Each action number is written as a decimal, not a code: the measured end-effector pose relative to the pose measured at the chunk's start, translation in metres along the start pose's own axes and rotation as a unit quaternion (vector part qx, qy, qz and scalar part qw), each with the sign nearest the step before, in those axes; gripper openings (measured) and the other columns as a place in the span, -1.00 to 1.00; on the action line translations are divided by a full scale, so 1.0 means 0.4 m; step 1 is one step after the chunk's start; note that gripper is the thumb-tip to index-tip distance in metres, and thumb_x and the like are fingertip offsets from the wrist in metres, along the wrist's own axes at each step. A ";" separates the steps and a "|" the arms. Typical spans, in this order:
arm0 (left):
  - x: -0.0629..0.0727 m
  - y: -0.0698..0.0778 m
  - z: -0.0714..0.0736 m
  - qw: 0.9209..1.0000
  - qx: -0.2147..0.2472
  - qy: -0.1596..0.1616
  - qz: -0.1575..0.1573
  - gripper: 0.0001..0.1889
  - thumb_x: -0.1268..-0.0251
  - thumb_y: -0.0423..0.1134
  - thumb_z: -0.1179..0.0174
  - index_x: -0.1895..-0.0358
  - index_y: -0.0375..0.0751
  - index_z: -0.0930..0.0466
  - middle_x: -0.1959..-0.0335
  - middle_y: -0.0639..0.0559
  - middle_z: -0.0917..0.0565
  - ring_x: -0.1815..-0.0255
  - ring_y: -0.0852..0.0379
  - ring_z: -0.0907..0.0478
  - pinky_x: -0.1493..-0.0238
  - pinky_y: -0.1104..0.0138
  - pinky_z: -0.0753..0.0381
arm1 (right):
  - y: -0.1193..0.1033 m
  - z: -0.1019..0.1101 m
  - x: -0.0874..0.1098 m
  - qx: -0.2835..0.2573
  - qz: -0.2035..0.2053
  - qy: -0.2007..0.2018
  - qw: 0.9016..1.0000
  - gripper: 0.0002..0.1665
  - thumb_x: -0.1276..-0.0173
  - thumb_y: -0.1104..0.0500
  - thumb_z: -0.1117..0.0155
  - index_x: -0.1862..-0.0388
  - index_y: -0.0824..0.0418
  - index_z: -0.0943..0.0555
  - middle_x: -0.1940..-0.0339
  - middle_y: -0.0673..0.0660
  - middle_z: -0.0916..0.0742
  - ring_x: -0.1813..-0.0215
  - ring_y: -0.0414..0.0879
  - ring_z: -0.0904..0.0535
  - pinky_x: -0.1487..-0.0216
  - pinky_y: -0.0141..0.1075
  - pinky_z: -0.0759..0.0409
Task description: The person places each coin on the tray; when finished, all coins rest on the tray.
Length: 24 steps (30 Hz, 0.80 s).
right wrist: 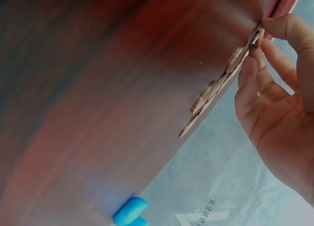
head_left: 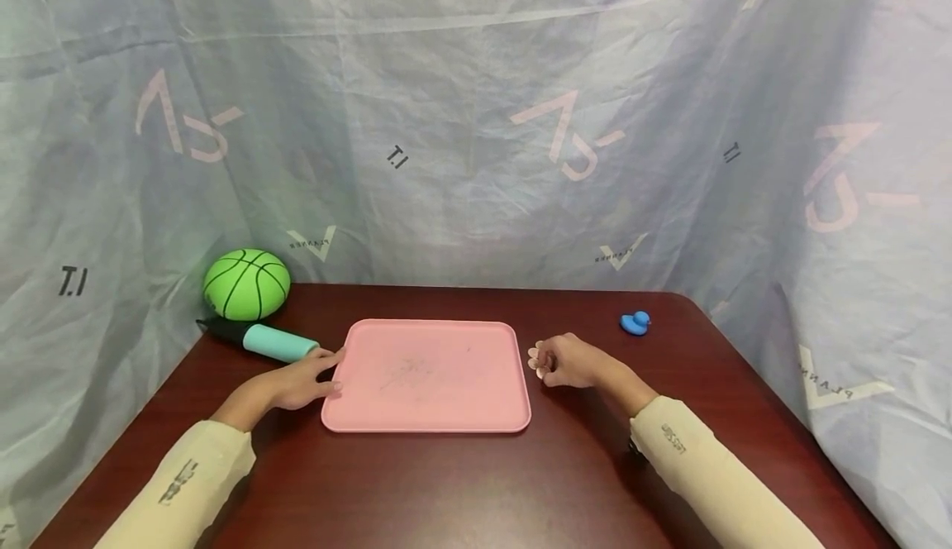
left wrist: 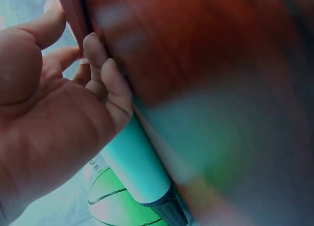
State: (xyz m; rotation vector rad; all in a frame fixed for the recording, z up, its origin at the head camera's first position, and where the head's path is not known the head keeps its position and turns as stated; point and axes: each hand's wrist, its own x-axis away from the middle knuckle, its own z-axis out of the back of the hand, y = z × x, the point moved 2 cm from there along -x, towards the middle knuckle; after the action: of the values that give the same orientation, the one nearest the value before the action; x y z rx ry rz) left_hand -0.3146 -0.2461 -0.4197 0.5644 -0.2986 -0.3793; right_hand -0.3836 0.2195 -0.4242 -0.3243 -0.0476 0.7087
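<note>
A pink rectangular tray (head_left: 427,375) lies on the table. My left hand (head_left: 301,379) rests at its left rim, thumb and index finger spread and touching the edge. The other fingers curl loosely beside a turquoise cylinder with a black end (head_left: 278,342). Right of the tray, my right hand (head_left: 573,360) is low over the table, pinching a small thin disc (right wrist: 260,37) between thumb and fingers. Several similar flat brown discs (right wrist: 211,96) lie in an overlapping row on the tabletop near it, mostly hidden by the hand in the head view.
Behind the cylinder, a green basketball (head_left: 247,284) sits at the table's back left corner. A small blue rubber duck (head_left: 635,323) stands at the back right. Grey printed curtains (head_left: 476,202) hang around the dark red-brown table (head_left: 461,483).
</note>
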 end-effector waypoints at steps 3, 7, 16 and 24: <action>0.000 -0.001 0.000 1.000 0.000 -0.001 0.005 -0.23 -0.45 -0.11 -0.16 -0.53 -0.43 -0.03 -0.38 -0.49 -0.15 -0.39 -0.44 -0.15 -0.32 -0.24 -0.17 | -0.002 -0.002 -0.001 -0.021 -0.001 -0.001 1.000 -0.87 -0.12 0.25 -0.42 0.41 0.07 -0.63 0.45 -0.11 -0.63 0.39 -0.25 -0.52 0.32 -0.35 -0.52; 0.000 -0.001 0.000 1.000 0.003 -0.002 0.007 -0.22 -0.45 -0.10 -0.16 -0.53 -0.43 -0.02 -0.37 -0.49 -0.16 -0.39 -0.43 -0.15 -0.33 -0.24 -0.17 | 0.001 0.000 -0.001 -0.051 -0.016 -0.009 0.999 -0.87 -0.13 0.28 -0.44 0.36 0.12 -0.65 0.41 -0.07 -0.67 0.35 -0.22 -0.56 0.27 -0.34 -0.55; 0.002 0.003 -0.004 1.000 0.010 -0.009 0.001 -0.23 -0.47 -0.12 -0.14 -0.52 -0.47 0.00 -0.37 -0.52 -0.14 -0.40 -0.45 -0.13 -0.33 -0.25 -0.15 | 0.005 0.005 0.002 -0.093 -0.024 -0.042 0.995 -0.80 -0.11 0.27 -0.46 0.25 0.19 -0.68 0.40 -0.05 -0.68 0.30 -0.21 -0.58 0.21 -0.34 -0.56; 0.000 0.002 -0.003 1.000 0.008 -0.005 -0.002 -0.22 -0.46 -0.11 -0.15 -0.53 -0.46 0.00 -0.36 -0.51 -0.16 -0.39 -0.44 -0.14 -0.33 -0.26 -0.14 | 0.009 0.010 0.005 -0.123 -0.013 -0.064 0.990 -0.73 -0.10 0.28 -0.49 0.19 0.24 -0.67 0.38 0.01 -0.72 0.30 -0.19 -0.61 0.20 -0.34 -0.58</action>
State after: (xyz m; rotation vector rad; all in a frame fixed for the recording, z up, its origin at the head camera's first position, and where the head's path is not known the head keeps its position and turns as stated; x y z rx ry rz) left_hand -0.3139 -0.2448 -0.4203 0.5797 -0.3113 -0.3843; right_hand -0.3850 0.2243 -0.4215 -0.5137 -0.2624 0.6976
